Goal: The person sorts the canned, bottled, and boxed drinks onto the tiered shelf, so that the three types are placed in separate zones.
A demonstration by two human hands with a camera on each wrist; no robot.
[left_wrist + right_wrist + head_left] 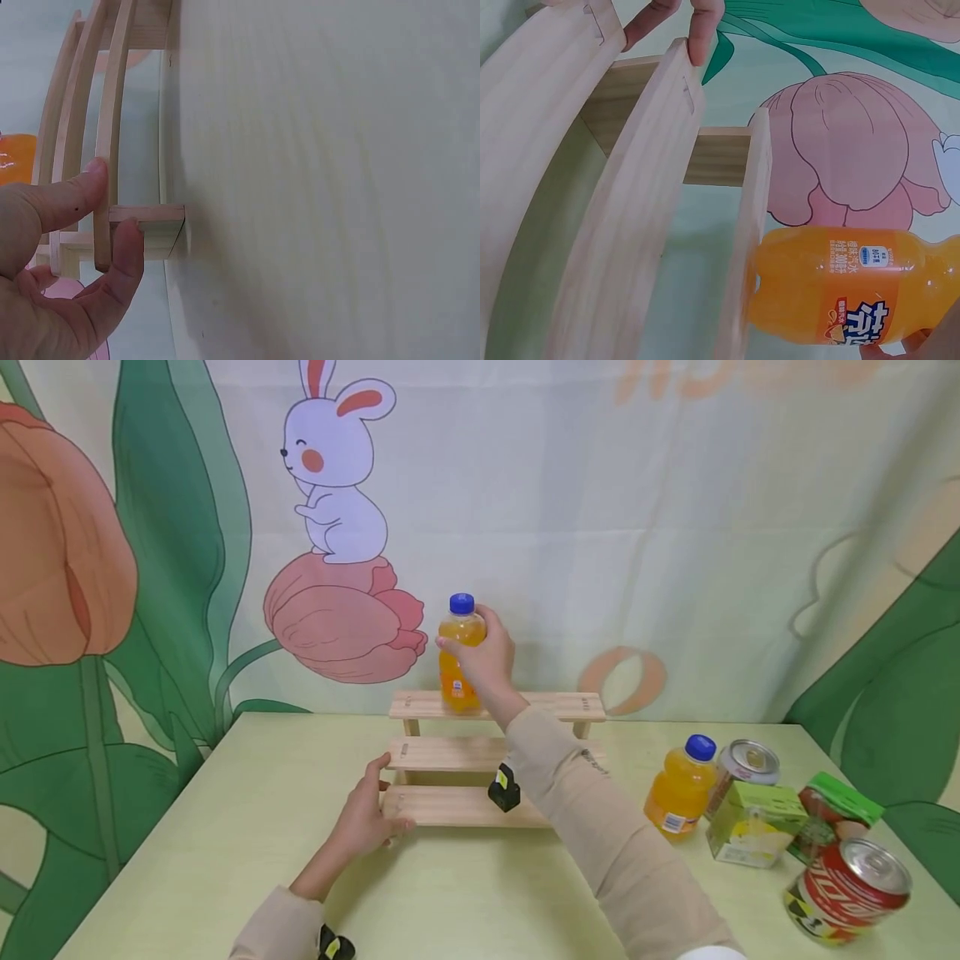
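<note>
A bottle of orange soda (453, 681) with a blue cap stands upright at the top board of a three-step wooden rack (450, 755). My right hand (487, 656) grips its upper half, thumb and fingers on opposite sides. In the right wrist view the base of the soda bottle (810, 285) meets the top board, with no gap that I can make out. My left hand (367, 818) holds the left end of the rack; in the left wrist view its thumb and a finger pinch the front board (109, 135).
To the right on the table (225, 827) stand a second orange soda bottle (681, 789), a silver-topped can (750, 764), a green drink carton (757, 827), a red-and-green carton (832, 806) and a red can (847, 889). A printed curtain (540, 527) hangs behind the rack.
</note>
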